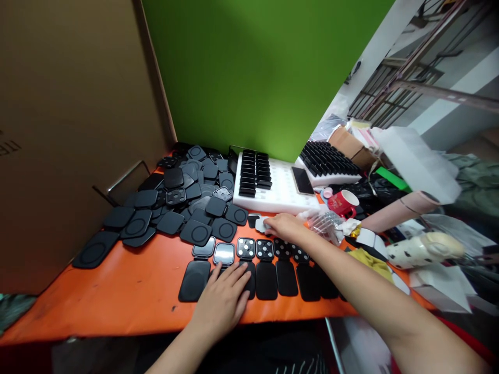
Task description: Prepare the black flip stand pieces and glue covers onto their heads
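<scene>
Black hinged pads lie unfolded in a row near the front edge of the orange table [152,291]. My left hand [226,296] rests with spread fingers on one of these pads, just below a square with a shiny face [224,253]. Several squares to its right, such as one dotted square [246,248], show pale round dots. Behind the row, my right hand [280,227] pinches a small whitish piece [260,224] beside a small dark piece [253,220]. A heap of black pads [196,232] covers the table at the left.
A white foam tray [273,203] holds upright black pieces and a phone [302,180]. Another filled tray [331,178] stands behind. At the right are a red mug [343,202], a yellow cloth [372,265] and a spotted bottle [421,251]. A green panel [257,67] rises behind; cardboard [74,124] stands left.
</scene>
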Action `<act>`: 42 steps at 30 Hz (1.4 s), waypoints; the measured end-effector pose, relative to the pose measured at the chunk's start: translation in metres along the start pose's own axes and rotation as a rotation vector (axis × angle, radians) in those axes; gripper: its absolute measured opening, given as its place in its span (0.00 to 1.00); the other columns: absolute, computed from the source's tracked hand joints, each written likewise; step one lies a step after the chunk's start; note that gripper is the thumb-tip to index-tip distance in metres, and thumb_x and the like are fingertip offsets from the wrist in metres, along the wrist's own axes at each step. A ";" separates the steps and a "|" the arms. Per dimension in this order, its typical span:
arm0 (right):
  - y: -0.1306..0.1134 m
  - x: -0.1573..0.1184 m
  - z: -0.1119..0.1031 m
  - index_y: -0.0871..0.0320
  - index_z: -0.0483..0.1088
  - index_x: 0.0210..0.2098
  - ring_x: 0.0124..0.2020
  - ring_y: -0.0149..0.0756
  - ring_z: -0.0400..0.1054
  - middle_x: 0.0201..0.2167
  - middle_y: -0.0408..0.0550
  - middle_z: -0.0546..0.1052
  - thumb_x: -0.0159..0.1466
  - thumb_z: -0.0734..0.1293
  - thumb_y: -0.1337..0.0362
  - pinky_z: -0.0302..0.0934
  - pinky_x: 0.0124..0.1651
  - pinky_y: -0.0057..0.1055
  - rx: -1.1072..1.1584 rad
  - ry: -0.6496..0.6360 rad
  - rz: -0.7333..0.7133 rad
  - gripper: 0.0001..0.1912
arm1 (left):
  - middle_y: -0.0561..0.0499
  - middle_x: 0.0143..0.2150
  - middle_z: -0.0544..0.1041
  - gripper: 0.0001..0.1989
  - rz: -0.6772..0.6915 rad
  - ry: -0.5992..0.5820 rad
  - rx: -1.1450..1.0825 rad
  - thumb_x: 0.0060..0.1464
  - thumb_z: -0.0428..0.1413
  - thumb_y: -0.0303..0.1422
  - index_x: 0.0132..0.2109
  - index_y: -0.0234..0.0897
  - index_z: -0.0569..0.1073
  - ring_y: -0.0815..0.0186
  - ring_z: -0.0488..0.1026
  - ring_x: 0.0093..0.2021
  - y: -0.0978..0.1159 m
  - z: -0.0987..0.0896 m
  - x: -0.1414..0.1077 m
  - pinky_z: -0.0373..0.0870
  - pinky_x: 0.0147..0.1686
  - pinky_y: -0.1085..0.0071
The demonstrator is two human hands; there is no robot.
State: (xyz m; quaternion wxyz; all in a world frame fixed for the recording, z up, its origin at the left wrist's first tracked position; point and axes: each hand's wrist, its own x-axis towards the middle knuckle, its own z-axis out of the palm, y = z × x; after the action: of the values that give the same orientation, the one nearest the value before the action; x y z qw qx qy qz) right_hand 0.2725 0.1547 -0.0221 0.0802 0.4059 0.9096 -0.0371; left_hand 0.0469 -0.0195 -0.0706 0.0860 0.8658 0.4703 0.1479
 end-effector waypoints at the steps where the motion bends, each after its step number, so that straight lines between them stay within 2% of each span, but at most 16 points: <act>1: 0.000 0.000 0.000 0.55 0.68 0.37 0.32 0.37 0.67 0.28 0.47 0.75 0.63 0.60 0.54 0.49 0.32 0.28 0.005 0.001 -0.001 0.13 | 0.52 0.60 0.64 0.20 0.000 0.003 -0.001 0.58 0.43 0.35 0.58 0.43 0.60 0.58 0.60 0.59 0.000 0.000 0.000 0.52 0.58 0.49; 5: 0.001 -0.001 0.000 0.54 0.68 0.40 0.31 0.36 0.67 0.29 0.46 0.75 0.63 0.59 0.51 0.50 0.31 0.27 0.044 0.022 0.029 0.15 | 0.52 0.60 0.64 0.20 0.000 0.019 -0.011 0.58 0.44 0.35 0.58 0.44 0.61 0.58 0.60 0.59 0.000 0.000 0.001 0.52 0.58 0.49; 8: 0.000 -0.001 -0.001 0.54 0.69 0.38 0.31 0.35 0.67 0.29 0.45 0.75 0.64 0.57 0.53 0.52 0.33 0.27 0.084 0.051 0.065 0.14 | 0.52 0.60 0.65 0.20 0.000 0.046 -0.024 0.57 0.45 0.35 0.57 0.44 0.61 0.58 0.61 0.59 0.000 0.001 0.001 0.51 0.59 0.51; 13: -0.008 0.004 -0.005 0.60 0.69 0.38 0.44 0.41 0.62 0.39 0.54 0.71 0.66 0.54 0.61 0.52 0.46 0.34 0.155 0.197 0.166 0.14 | 0.51 0.59 0.65 0.21 -0.007 0.049 -0.019 0.57 0.45 0.34 0.58 0.43 0.62 0.58 0.61 0.58 0.001 0.000 0.001 0.51 0.59 0.51; 16: -0.024 0.005 -0.005 0.61 0.68 0.38 0.43 0.38 0.62 0.39 0.53 0.70 0.67 0.54 0.62 0.53 0.46 0.32 0.247 0.248 0.189 0.14 | 0.51 0.60 0.64 0.20 -0.015 0.021 -0.010 0.58 0.44 0.34 0.58 0.43 0.61 0.58 0.60 0.59 0.001 -0.001 0.001 0.53 0.58 0.50; 20: -0.051 0.006 0.006 0.58 0.69 0.32 0.34 0.30 0.64 0.33 0.45 0.70 0.65 0.59 0.62 0.56 0.38 0.25 0.378 0.182 0.095 0.11 | 0.51 0.60 0.64 0.20 -0.020 0.014 -0.017 0.57 0.44 0.34 0.57 0.42 0.62 0.58 0.61 0.59 0.001 -0.002 0.001 0.53 0.58 0.50; 23: -0.062 0.006 0.014 0.59 0.70 0.31 0.34 0.31 0.63 0.31 0.45 0.70 0.64 0.60 0.63 0.55 0.37 0.25 0.409 0.147 0.056 0.09 | 0.52 0.60 0.64 0.20 -0.030 -0.005 -0.026 0.57 0.44 0.33 0.57 0.43 0.62 0.58 0.61 0.59 0.002 -0.003 0.002 0.53 0.58 0.49; 34: -0.053 0.012 0.020 0.59 0.70 0.34 0.38 0.34 0.60 0.33 0.47 0.70 0.64 0.59 0.63 0.53 0.41 0.29 0.393 0.059 -0.014 0.10 | 0.51 0.59 0.66 0.19 -0.049 0.000 -0.047 0.56 0.45 0.33 0.56 0.43 0.63 0.57 0.63 0.57 0.003 -0.005 0.004 0.54 0.57 0.49; 42: -0.051 0.016 0.015 0.59 0.69 0.30 0.35 0.33 0.59 0.30 0.46 0.69 0.65 0.59 0.63 0.52 0.39 0.29 0.364 0.036 -0.076 0.10 | 0.50 0.58 0.66 0.19 -0.046 0.024 -0.051 0.56 0.46 0.32 0.55 0.43 0.64 0.57 0.64 0.56 0.002 -0.004 0.005 0.54 0.57 0.50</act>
State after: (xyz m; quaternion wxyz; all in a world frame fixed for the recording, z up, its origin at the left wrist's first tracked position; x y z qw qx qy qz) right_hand 0.2258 0.1309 -0.0398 -0.0122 0.3795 0.9039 -0.1969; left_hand 0.0497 -0.0168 -0.0651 0.1059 0.8504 0.4871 0.1680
